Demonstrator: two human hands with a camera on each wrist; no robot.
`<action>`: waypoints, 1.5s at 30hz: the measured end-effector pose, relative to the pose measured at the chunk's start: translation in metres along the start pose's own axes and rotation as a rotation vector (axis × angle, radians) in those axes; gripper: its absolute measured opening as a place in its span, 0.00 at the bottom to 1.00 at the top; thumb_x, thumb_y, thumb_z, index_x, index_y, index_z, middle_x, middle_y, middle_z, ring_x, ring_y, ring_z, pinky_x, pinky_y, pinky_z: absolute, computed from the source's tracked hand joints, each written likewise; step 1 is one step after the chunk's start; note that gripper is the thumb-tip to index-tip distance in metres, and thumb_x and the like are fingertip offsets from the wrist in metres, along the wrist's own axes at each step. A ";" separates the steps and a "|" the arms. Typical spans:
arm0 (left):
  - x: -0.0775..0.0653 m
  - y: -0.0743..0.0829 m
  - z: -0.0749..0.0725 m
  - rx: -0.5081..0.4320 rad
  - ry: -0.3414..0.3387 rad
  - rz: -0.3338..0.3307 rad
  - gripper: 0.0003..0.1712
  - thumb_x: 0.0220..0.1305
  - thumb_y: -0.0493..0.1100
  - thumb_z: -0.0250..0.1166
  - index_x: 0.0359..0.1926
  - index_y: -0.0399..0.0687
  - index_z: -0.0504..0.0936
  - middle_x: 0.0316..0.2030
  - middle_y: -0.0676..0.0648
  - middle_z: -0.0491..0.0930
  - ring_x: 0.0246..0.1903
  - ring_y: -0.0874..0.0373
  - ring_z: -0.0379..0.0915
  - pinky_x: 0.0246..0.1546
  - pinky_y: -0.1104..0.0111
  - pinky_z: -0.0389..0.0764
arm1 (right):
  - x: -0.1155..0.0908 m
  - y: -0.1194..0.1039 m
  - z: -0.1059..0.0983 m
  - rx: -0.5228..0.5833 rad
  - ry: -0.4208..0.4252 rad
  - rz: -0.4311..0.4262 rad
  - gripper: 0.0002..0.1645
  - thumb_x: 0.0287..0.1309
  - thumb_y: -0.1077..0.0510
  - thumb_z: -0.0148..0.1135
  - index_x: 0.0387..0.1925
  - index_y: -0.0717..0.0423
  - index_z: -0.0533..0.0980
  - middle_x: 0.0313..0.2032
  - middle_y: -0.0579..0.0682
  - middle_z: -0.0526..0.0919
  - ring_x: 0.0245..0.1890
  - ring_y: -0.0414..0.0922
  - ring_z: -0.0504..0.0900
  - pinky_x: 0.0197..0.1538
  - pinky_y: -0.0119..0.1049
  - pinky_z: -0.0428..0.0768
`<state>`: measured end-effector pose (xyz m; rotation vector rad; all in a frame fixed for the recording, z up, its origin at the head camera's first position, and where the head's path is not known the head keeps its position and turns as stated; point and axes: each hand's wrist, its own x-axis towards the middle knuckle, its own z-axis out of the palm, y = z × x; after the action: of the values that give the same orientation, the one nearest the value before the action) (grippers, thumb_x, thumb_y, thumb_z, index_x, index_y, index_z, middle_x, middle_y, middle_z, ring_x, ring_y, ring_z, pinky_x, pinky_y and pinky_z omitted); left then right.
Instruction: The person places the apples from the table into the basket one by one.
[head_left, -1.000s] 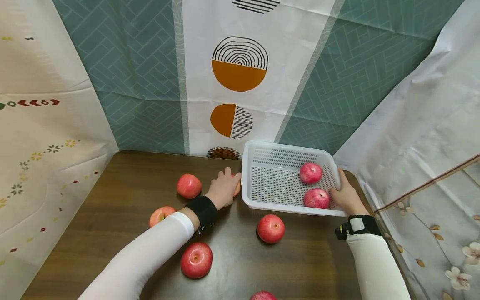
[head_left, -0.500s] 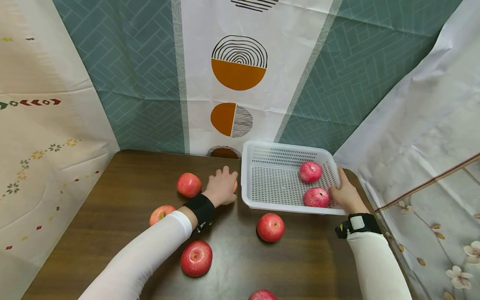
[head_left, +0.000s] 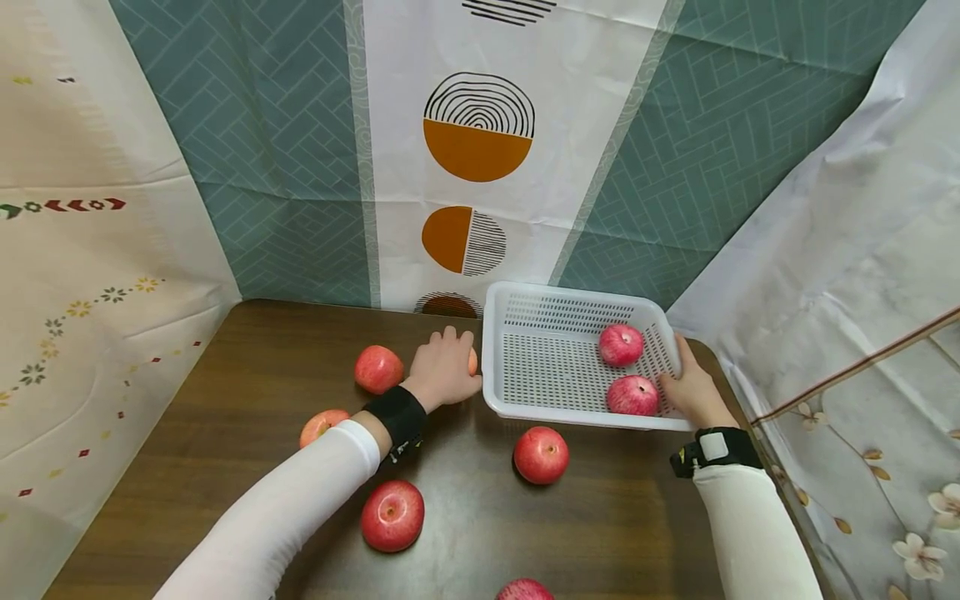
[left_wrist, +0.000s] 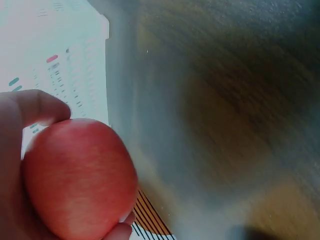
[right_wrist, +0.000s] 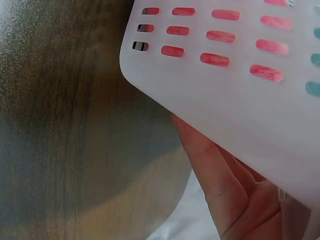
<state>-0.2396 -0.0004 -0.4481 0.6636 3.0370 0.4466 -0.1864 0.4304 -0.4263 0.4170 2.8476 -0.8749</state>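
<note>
In the head view my left hand (head_left: 444,365) grips an apple beside the left end of the white basket. That red apple (left_wrist: 80,177) shows clearly in the left wrist view, with thumb and fingers curled round it. My right hand (head_left: 696,390) holds the right end of the white plastic basket (head_left: 555,412), gripping it at the rim. Two apples lie in the basket's right part, a farther apple (head_left: 621,345) and a nearer apple (head_left: 633,395). Through the slots of the basket wall (right_wrist: 210,95), red skin shows in the right wrist view.
More apples lie on the brown wooden table (head_left: 465,508): one apple (head_left: 378,370) left of my left hand, a partly hidden apple (head_left: 321,425) by the sleeve, and several nearer me, such as the apple (head_left: 542,455) before the basket. Patterned cloths (head_left: 300,150) hang around the table.
My left hand has shifted slightly left and turned over the apple, so its thumb now shows toward the basket. The right hand and the basket stay in place.
</note>
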 end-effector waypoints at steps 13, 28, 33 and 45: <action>0.002 -0.015 -0.018 -0.120 0.105 -0.103 0.33 0.60 0.60 0.68 0.58 0.42 0.77 0.44 0.39 0.75 0.42 0.43 0.75 0.37 0.51 0.83 | -0.001 0.000 0.000 0.008 0.003 -0.023 0.53 0.78 0.56 0.52 0.86 0.49 0.30 0.63 0.81 0.70 0.53 0.73 0.81 0.52 0.72 0.81; 0.021 0.020 -0.042 -0.282 0.322 0.126 0.31 0.63 0.52 0.69 0.65 0.46 0.76 0.57 0.41 0.72 0.52 0.46 0.69 0.45 0.54 0.80 | -0.004 -0.002 -0.002 -0.015 0.008 -0.021 0.53 0.78 0.56 0.52 0.86 0.50 0.30 0.63 0.82 0.70 0.53 0.73 0.80 0.54 0.72 0.79; 0.035 0.050 -0.048 -0.262 0.225 0.170 0.33 0.62 0.53 0.71 0.65 0.47 0.75 0.55 0.43 0.70 0.50 0.49 0.70 0.45 0.59 0.80 | -0.002 -0.002 0.001 -0.002 -0.003 -0.033 0.52 0.79 0.56 0.51 0.86 0.50 0.30 0.64 0.82 0.70 0.54 0.74 0.80 0.55 0.73 0.78; 0.076 0.127 -0.031 -0.333 0.017 0.069 0.37 0.65 0.62 0.69 0.68 0.49 0.74 0.57 0.41 0.70 0.53 0.47 0.72 0.47 0.60 0.80 | 0.001 0.000 0.002 -0.047 0.024 -0.053 0.51 0.78 0.56 0.51 0.87 0.52 0.33 0.61 0.82 0.72 0.49 0.71 0.83 0.49 0.68 0.82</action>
<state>-0.2588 0.1323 -0.3793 0.7432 2.8571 0.9354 -0.1869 0.4296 -0.4282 0.3504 2.9070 -0.8159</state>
